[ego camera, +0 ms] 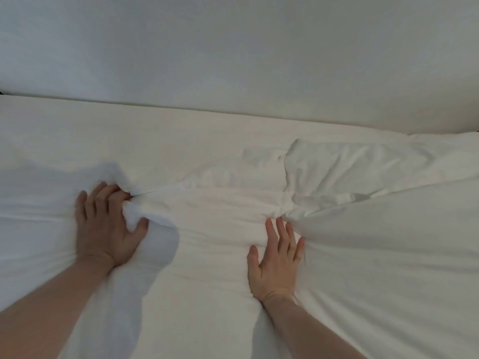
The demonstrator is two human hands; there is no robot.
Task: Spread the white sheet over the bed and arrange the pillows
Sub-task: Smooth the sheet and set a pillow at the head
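The white sheet covers the bed and is bunched into a ridge of folds between my hands. My left hand grips a fold of it, fingers curled into the cloth and thumb pressing from the near side. My right hand lies flat on the sheet with straight fingers, its fingertips at the gathered creases. A folded-over flap of white fabric lies at the right, beyond my right hand. No pillow can be told apart from the bedding.
A plain white wall rises behind the far edge of the bed. The strip of bed by the wall lies smooth. A dark sliver shows at the far left edge.
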